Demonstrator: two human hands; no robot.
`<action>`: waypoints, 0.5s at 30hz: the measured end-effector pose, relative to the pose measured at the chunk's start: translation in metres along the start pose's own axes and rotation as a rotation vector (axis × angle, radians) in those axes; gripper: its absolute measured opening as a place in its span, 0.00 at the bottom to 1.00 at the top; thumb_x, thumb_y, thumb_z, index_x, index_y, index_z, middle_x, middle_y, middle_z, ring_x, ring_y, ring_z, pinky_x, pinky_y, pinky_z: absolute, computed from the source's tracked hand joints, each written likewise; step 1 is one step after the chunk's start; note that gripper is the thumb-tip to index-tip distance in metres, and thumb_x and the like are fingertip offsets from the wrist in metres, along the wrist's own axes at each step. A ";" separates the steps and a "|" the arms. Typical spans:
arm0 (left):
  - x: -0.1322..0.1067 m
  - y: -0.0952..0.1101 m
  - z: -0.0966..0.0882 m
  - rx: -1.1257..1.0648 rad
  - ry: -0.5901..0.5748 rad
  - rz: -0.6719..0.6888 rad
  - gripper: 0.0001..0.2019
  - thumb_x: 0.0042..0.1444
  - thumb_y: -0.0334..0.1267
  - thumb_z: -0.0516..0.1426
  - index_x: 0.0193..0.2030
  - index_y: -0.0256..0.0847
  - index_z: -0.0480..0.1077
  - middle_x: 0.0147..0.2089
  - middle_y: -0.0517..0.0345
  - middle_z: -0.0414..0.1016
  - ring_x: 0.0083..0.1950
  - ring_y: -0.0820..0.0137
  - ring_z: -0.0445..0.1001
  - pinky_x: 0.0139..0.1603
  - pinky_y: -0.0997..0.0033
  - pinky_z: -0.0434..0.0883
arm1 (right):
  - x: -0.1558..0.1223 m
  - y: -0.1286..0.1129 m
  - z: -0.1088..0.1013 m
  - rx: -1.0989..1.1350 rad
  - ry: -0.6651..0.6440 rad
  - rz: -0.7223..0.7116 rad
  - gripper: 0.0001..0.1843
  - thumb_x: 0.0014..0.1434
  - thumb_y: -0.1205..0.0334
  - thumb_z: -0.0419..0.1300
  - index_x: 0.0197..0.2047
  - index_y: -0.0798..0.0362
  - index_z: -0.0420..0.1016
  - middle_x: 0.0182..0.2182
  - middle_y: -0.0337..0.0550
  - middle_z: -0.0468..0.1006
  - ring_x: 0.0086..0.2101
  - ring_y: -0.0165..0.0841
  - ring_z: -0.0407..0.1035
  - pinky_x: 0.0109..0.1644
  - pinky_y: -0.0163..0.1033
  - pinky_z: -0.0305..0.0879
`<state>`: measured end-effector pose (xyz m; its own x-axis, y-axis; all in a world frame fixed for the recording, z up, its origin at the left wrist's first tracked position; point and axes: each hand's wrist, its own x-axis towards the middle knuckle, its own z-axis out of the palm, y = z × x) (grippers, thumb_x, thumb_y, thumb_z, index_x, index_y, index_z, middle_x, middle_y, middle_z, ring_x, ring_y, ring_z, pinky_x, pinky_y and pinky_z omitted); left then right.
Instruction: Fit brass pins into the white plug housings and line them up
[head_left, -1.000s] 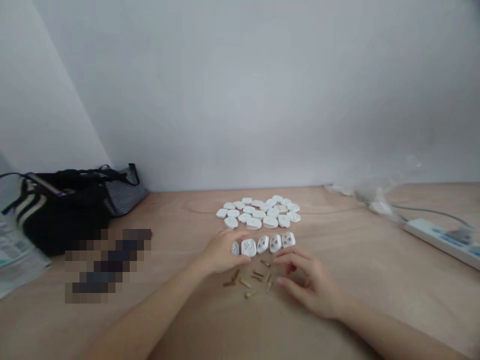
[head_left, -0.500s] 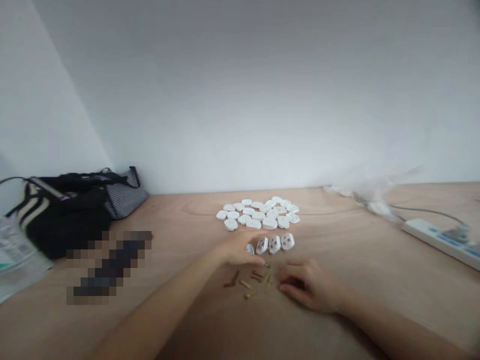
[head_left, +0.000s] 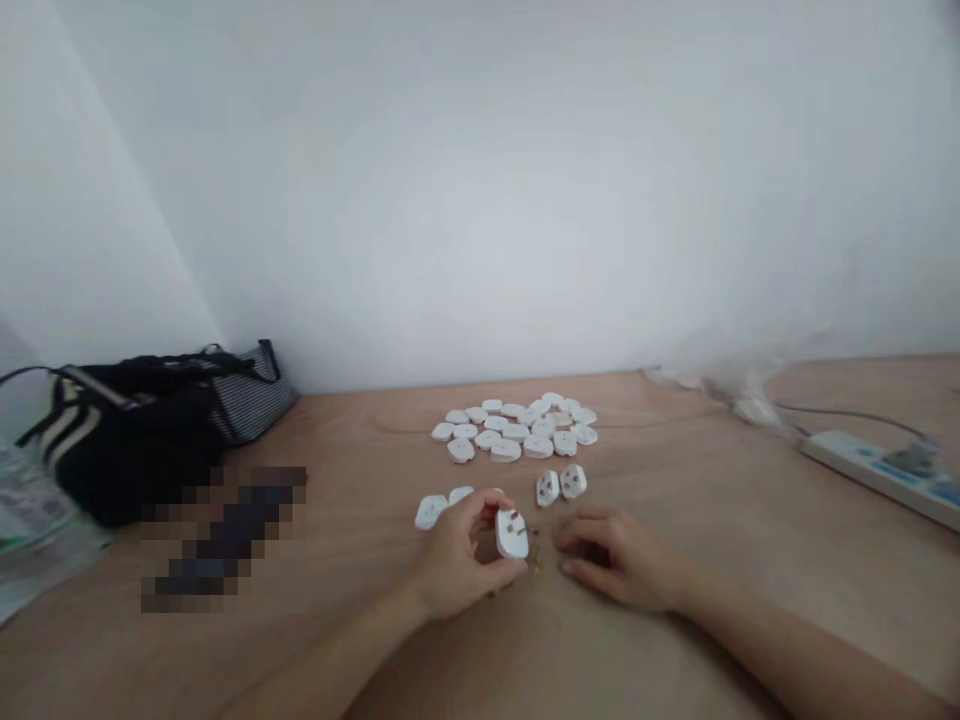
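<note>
My left hand grips one white plug cover between thumb and fingers, lifted just off the wooden table. Just to its right, my right hand rests on the table with its fingers curled over small brass pins, most of them hidden by both hands. Two more white covers lie beyond the hands, and two others lie to the left. Farther back sits a pile of several white covers.
A black and striped bag lies at the left by the wall. A clear plastic item sits at the far left edge. A white power strip with a cable and crumpled clear plastic lie at the right.
My left hand has picked one cover out of the near row and drawn it back toward me. Two covers now lie off to the left. The right hand stayed over the pins.
</note>
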<state>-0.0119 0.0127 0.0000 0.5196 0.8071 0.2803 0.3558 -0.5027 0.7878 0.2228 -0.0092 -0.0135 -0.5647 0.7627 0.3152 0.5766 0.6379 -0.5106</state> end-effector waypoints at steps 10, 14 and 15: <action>-0.009 0.005 0.013 0.073 0.056 -0.025 0.24 0.42 0.33 0.64 0.47 0.41 0.64 0.45 0.54 0.72 0.47 0.62 0.71 0.49 0.64 0.68 | -0.001 -0.003 0.000 0.004 0.003 0.005 0.16 0.55 0.65 0.57 0.48 0.50 0.69 0.34 0.42 0.75 0.32 0.33 0.67 0.35 0.36 0.63; -0.010 0.001 0.014 0.020 0.066 -0.020 0.29 0.41 0.35 0.66 0.50 0.43 0.62 0.50 0.53 0.70 0.52 0.60 0.69 0.54 0.61 0.66 | 0.001 -0.012 -0.001 0.057 0.008 -0.094 0.30 0.57 0.59 0.57 0.62 0.46 0.54 0.49 0.46 0.72 0.41 0.37 0.68 0.45 0.41 0.62; -0.010 0.001 0.014 0.012 0.059 -0.018 0.29 0.41 0.35 0.66 0.50 0.43 0.61 0.49 0.53 0.70 0.52 0.60 0.69 0.54 0.61 0.66 | 0.002 -0.013 -0.001 0.049 -0.009 -0.132 0.30 0.58 0.57 0.57 0.63 0.45 0.53 0.52 0.47 0.69 0.46 0.38 0.66 0.49 0.42 0.60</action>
<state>-0.0056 0.0001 -0.0101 0.4662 0.8327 0.2987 0.3743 -0.4916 0.7863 0.2150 -0.0164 -0.0051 -0.6396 0.6710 0.3751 0.4672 0.7268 -0.5035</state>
